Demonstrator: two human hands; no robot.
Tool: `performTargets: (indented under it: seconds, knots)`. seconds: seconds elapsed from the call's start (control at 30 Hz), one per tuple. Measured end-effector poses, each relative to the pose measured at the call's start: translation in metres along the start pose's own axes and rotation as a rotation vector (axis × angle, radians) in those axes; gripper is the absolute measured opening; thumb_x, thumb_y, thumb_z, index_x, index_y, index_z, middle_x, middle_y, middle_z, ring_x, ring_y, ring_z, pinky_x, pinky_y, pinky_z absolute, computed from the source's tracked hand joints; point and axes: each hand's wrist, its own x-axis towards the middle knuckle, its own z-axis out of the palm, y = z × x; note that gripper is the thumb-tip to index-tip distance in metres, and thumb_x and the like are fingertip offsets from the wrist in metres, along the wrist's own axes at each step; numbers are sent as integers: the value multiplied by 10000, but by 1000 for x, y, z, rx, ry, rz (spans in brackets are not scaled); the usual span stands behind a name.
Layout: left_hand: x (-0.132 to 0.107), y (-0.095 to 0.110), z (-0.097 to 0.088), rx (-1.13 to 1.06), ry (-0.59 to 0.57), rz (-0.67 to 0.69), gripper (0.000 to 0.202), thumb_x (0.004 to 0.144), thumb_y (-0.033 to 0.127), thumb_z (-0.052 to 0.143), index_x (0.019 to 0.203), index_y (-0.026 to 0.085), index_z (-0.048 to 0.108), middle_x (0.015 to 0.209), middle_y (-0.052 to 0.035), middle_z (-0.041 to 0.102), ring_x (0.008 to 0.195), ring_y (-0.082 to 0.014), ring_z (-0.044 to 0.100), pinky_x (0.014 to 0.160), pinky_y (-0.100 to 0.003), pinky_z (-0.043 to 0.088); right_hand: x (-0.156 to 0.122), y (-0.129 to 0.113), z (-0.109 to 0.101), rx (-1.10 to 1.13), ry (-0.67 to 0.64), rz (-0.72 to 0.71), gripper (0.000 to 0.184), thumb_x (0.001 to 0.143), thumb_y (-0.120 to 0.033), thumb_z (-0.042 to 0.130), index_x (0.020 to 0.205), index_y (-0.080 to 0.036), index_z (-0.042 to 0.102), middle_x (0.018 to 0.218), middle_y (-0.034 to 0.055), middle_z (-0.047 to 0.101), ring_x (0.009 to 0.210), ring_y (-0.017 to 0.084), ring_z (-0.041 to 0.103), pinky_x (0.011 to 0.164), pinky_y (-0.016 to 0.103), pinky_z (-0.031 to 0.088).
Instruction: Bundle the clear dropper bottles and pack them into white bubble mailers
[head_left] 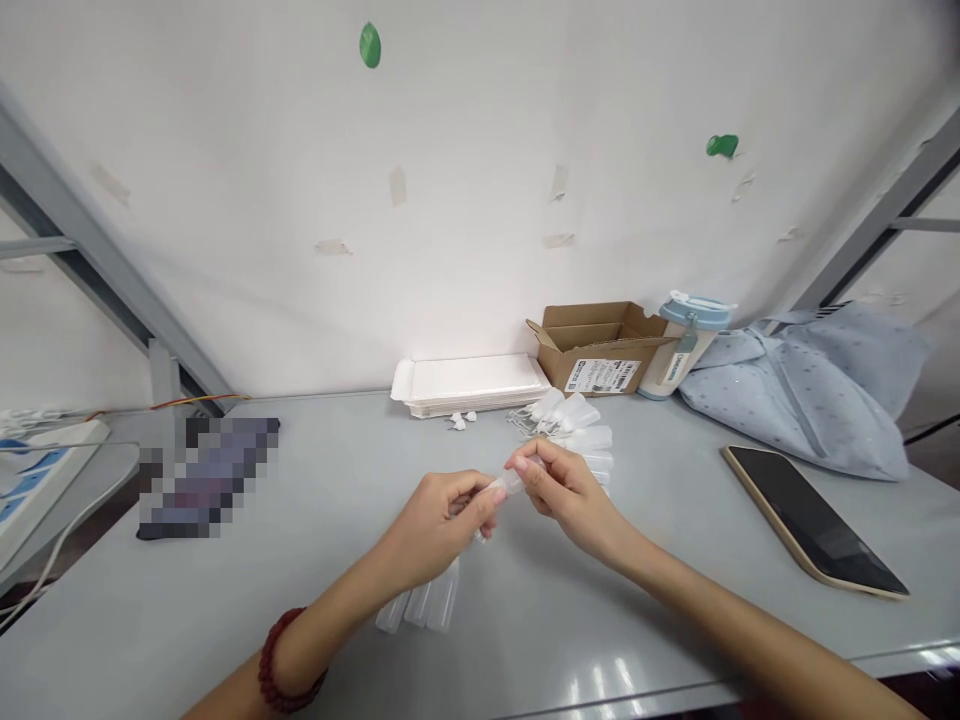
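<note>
Over the middle of the grey table, my left hand (pixel 457 515) and my right hand (pixel 559 485) meet around a small translucent plastic bottle (pixel 513 482). Both hands are closed, with thumb and fingers pinching it from either side; much of it is hidden by the fingers. Below my left wrist lie several clear plastic bottles (pixel 431 600) side by side. Just beyond my right hand is a fanned group of whitish translucent bottles (pixel 585 437), with thin metal tips at their left. A few tiny white caps (pixel 460 421) sit farther back.
Against the wall are a stack of white flat boxes (pixel 476 380), an open cardboard box (pixel 600 350) and a blue-lidded cup (pixel 686 345). A light blue cloth bag (pixel 802 390) and a phone (pixel 814 520) lie right. A power strip (pixel 45 480) and a blurred dark item (pixel 214 475) are left.
</note>
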Motion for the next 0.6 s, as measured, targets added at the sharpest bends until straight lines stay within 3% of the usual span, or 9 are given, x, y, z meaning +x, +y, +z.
performTargets:
  seconds: [0.13, 0.23, 0.4, 0.6]
  knots:
    - [3, -3, -4, -302, -129, -192, 363, 798, 389, 561, 537, 146, 493, 501, 48, 446, 415, -62, 426, 462, -217, 322, 0, 2, 3, -39, -20, 3, 344, 865, -493, 453, 708, -188, 477, 501, -74, 303, 454, 67, 245, 431, 219, 206]
    - [2, -4, -2, -291, -76, -206, 325, 772, 362, 588, 546, 146, 496, 476, 56, 433, 395, -57, 410, 441, -209, 293, 0, 4, 4, -67, -6, -3, 336, 862, -486, 465, 711, -187, 477, 502, -79, 289, 449, 62, 234, 425, 213, 195]
    - [-4, -6, 9, 210, 147, 90, 228, 809, 269, 516, 620, 150, 561, 500, 40, 476, 467, -79, 442, 485, -205, 338, 0, 5, 4, -42, 1, 24, 320, 855, -466, 483, 694, -192, 445, 489, -91, 285, 423, 53, 251, 407, 194, 196]
    - [-2, -27, 17, 716, 327, 506, 227, 838, 165, 446, 625, 154, 524, 523, 31, 467, 453, -77, 370, 463, -215, 286, 1, 4, 7, 56, -17, 121, 327, 831, -476, 508, 679, -203, 411, 397, -122, 257, 361, 45, 200, 359, 178, 191]
